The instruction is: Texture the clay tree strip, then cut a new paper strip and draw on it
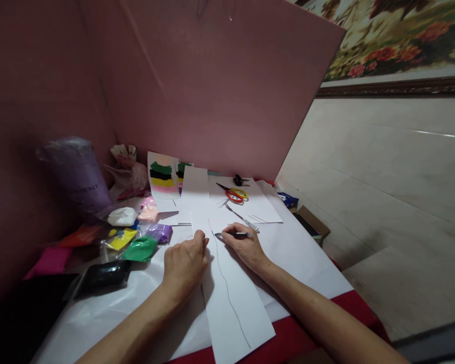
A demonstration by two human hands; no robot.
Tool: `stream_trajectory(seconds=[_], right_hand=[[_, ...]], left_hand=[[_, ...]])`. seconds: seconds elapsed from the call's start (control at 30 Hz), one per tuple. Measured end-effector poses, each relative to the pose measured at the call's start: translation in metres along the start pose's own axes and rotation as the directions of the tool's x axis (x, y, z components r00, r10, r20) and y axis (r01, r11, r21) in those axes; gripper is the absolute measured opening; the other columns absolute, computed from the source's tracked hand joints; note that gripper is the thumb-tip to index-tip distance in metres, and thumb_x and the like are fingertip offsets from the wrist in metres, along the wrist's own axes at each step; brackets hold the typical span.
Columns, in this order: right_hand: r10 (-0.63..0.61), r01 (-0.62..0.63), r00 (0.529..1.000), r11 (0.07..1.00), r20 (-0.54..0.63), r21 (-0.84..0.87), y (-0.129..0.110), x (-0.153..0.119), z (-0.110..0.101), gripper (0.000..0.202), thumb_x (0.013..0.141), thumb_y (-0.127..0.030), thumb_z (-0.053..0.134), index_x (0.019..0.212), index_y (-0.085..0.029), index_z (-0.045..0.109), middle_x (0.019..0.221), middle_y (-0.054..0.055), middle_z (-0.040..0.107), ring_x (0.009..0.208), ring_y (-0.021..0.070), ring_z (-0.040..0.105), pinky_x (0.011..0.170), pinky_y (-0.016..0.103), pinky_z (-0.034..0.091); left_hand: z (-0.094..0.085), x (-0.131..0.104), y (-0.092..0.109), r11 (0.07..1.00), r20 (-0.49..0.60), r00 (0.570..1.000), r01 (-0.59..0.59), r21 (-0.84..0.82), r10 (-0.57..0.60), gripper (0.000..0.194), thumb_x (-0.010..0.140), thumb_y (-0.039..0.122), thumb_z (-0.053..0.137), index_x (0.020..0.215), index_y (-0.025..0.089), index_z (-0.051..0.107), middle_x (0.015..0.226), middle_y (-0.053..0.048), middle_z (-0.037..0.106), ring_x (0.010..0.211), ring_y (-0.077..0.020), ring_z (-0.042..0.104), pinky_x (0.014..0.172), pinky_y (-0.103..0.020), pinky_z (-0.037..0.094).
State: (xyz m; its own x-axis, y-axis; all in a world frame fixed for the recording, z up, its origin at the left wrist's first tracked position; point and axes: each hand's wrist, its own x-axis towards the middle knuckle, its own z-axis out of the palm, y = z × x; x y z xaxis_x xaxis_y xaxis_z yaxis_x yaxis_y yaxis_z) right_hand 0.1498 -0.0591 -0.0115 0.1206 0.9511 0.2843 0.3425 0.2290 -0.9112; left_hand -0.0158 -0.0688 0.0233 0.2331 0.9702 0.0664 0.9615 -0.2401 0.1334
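A long white strip of paper (246,313) lies lengthwise before me, with a thin wavy dark line drawn down it. My right hand (246,247) is closed around a dark pen (239,235), whose tip is at the paper near the upper end of the line. Against the strip's left edge rests my left hand (185,260), its fingers curled together. Whatever those fingers may hold is hidden. Beyond my right hand lies a fork (240,216), and farther back are scissors (235,194) with red and yellow handles.
Several clay packs, including a green one (141,248) and a black one (104,278), crowd the left. Behind them stand a purple cylinder (78,174) and a painted card (162,177). A pink panel (212,91) rises at the back. Keys (239,180) lie near the scissors.
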Motion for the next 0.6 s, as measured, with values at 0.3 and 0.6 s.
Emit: stream_trajectory(seconds=[0.3, 0.6], right_hand=[[0.012, -0.013, 1.000, 0.999, -0.012, -0.036, -0.0029, -0.0011, -0.0010, 0.011, 0.072, -0.020, 0.059, 0.062, -0.019, 0.062, 0.061, -0.002, 0.059, 0.060, 0.0133, 0.051, 0.060, 0.025, 0.042], [-0.003, 0.003, 1.000, 1.000, 0.009, -0.016, -0.0008, 0.0002, 0.0001, 0.011, 0.075, -0.024, 0.059, 0.066, -0.019, 0.064, 0.064, 0.000, 0.062, 0.060, 0.0141, 0.053, 0.058, 0.025, 0.044]], left_hand=[[0.0008, 0.0004, 0.0007, 1.000, -0.003, 1.000, 0.004, 0.005, -0.004, 0.035, 0.096, 0.029, 0.027, 0.103, 0.021, 0.060, 0.079, -0.012, 0.072, 0.076, -0.0284, 0.069, 0.059, -0.032, 0.037], [0.0010, 0.0000, -0.0003, 1.000, -0.003, 1.000, 0.004, 0.007, -0.004, 0.036, 0.096, 0.029, 0.026, 0.103, 0.021, 0.060, 0.079, -0.012, 0.072, 0.076, -0.0278, 0.069, 0.059, -0.031, 0.037]])
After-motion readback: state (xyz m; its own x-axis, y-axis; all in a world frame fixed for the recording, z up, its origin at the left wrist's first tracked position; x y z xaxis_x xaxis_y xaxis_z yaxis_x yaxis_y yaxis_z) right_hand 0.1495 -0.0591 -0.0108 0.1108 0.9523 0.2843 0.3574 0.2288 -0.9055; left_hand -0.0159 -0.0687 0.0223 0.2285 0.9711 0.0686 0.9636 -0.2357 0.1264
